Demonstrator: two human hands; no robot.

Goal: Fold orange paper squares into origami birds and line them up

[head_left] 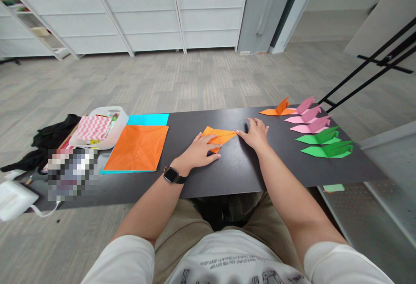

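Note:
A folded piece of orange origami paper lies on the dark table in front of me, its narrow point toward the right. My left hand rests flat over its left part with the fingers spread, hiding some of the folds. At the pointed tip, the thumb of my right hand touches the paper, while its other fingers reach forward, slightly bent, over the table. Neither hand is closed around anything.
Folded paper birds stand at the right: an orange one, three pink ones and two green ones. Left of my hands lie orange sheets over cyan paper. Beyond are a white basket, black cloth and a white charger.

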